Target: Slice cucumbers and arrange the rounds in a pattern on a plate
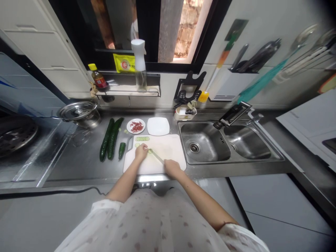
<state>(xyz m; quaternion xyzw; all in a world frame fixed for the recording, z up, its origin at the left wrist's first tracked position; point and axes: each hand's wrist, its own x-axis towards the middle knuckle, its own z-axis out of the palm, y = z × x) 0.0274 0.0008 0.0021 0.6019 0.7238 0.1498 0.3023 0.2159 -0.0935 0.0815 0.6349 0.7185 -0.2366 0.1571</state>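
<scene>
My right hand [172, 168] is wrapped round the handle of a knife [158, 157], whose blade points up and left across the white cutting board [168, 143]. At the blade's tip lies a cucumber slice [150, 151]. Close beside it, my left hand [141, 152] is closed with bent fingers; whatever is in them is hidden. Above the left hand, a row of overlapping cucumber slices [142, 139] lies along the board's top left, with a single round slice [137, 144] below. Left of the board rests a short cucumber piece [121, 151].
Two whole cucumbers [112, 138] lie further left, near a lidded steel pot [81, 113]. Behind the board are a plate of red pieces [136, 126] and a white square plate [158, 126]. A double sink [204, 141] adjoins on the right, with a black faucet [232, 114].
</scene>
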